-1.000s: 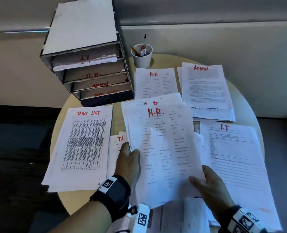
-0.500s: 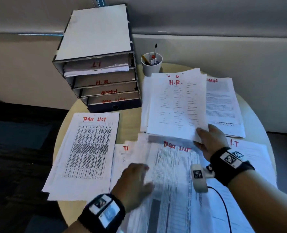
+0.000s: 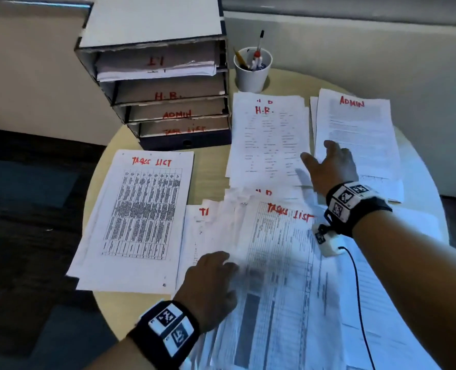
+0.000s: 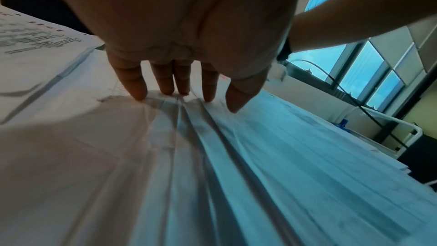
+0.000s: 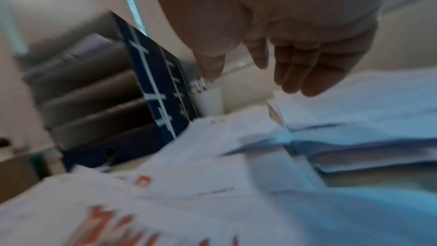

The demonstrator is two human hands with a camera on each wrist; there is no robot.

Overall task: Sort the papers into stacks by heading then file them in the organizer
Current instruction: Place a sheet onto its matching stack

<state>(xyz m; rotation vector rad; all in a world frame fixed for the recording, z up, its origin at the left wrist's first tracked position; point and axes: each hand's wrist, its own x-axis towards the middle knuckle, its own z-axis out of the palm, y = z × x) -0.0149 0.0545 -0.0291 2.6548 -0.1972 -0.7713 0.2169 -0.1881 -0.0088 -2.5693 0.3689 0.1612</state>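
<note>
The H.R. stack [image 3: 268,137] lies flat on the round table [image 3: 208,166], right of the organizer [image 3: 157,68]. My right hand [image 3: 325,161] hovers open over its lower right corner, fingers loose, holding nothing; the right wrist view shows the same empty right hand [image 5: 272,66]. My left hand [image 3: 211,279] rests on the unsorted pile [image 3: 272,276], whose top sheet reads TASKS LIST. In the left wrist view the straight fingers [image 4: 137,81] press on the pile's sheets [image 4: 189,156]. A TASKS LIST stack [image 3: 139,217] lies at the left and an ADMIN stack [image 3: 355,140] at the right.
The organizer has trays marked I.T, H.R., ADMIN and TASKS LIST; papers lie in the I.T tray. A white cup [image 3: 252,70] with pens stands behind the H.R. stack. A cable [image 3: 360,303] runs from my right wrist over papers at the right. Dark floor lies left of the table.
My right hand carried the H.R. sheets up to the H.R. stack, laid them down and let go. My left hand stayed on the pile, now topped by a TASKS LIST sheet.
</note>
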